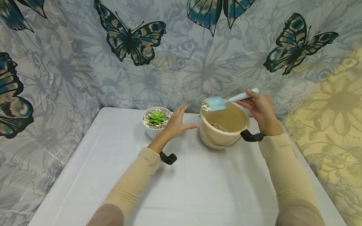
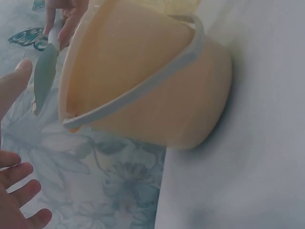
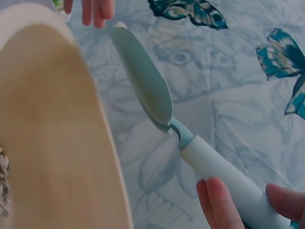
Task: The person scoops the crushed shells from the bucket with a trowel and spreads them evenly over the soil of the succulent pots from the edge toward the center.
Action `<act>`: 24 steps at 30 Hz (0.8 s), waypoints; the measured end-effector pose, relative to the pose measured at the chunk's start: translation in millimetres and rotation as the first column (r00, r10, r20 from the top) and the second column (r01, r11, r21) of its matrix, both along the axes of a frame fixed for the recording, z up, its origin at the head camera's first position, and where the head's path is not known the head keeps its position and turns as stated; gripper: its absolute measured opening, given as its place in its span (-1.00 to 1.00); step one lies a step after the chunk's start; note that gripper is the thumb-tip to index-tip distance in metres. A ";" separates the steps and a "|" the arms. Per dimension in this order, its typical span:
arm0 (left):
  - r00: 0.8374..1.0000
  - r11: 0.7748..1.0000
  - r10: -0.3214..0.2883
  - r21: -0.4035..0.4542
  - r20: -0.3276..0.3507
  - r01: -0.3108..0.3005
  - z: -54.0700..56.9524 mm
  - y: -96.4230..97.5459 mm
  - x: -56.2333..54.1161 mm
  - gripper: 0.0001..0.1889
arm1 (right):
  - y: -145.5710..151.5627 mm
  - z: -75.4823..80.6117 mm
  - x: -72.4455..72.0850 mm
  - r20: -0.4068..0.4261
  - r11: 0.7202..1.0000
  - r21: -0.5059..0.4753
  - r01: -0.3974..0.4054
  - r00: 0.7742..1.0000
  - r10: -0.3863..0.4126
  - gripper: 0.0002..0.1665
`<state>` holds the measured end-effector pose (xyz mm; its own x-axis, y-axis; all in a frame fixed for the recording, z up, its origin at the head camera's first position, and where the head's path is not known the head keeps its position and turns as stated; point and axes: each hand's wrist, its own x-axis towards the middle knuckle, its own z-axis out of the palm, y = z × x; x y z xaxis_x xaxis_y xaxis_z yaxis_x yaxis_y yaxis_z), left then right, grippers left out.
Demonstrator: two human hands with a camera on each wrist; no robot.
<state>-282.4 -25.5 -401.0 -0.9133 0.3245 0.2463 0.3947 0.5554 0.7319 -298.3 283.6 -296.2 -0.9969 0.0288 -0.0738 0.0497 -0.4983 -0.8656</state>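
Observation:
My right hand (image 1: 261, 110) grips the pale handle of a light blue hand trowel (image 1: 216, 103), held over the back rim of a cream bucket (image 1: 216, 138). Small pale stones lie at the trowel's tip. More stones (image 3: 4, 183) show at the bottom of the bucket in the right wrist view. With fingers spread and nothing in it, my left hand (image 1: 176, 124) hovers between the bucket and a white pot (image 1: 152, 132). A green succulent (image 1: 156, 117) sits in that pot, ringed by pebbles. In the left wrist view the trowel is seen nearly edge-on, beyond the left thumb.
A white cloth covers the table (image 1: 181, 188). Behind it hangs a grey-blue backdrop (image 1: 181, 78) with flowers and large butterflies. The bucket's handle (image 2: 143, 88) is folded down along its side. Each wrist wears a black camera band (image 1: 251, 136).

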 end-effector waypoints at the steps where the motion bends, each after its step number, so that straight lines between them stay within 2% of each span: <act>1: 1.000 1.000 0.008 -0.004 -0.001 -0.008 0.3 -3.2 -0.2 -0.01 | -2.9 0.4 -1.0 0.007 1.000 -0.005 -0.005 1.000 0.005 -0.93; 7: 0.999 0.999 0.044 0.003 0.009 -0.044 6.1 -20.9 -0.5 0.00 | -20.3 6.2 -7.6 0.059 1.000 -0.013 -0.014 0.998 0.014 -0.88; 13: 0.997 0.997 0.081 0.010 0.017 -0.081 12.3 -39.4 0.1 -0.01 | -40.2 8.1 -16.2 0.045 0.999 -0.020 -0.031 0.998 0.032 -0.92; 24: 0.991 0.993 0.101 0.052 0.082 -0.106 11.6 -68.0 1.2 0.03 | -69.8 2.8 -24.4 0.055 0.999 -0.018 -0.037 0.998 0.038 -0.93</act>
<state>-281.2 -93.5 -389.4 -0.9585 0.2152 0.1871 0.2770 0.5476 0.7896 -322.8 213.8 -293.5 -0.9916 -0.0106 -0.1286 0.1160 -0.5094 -0.8527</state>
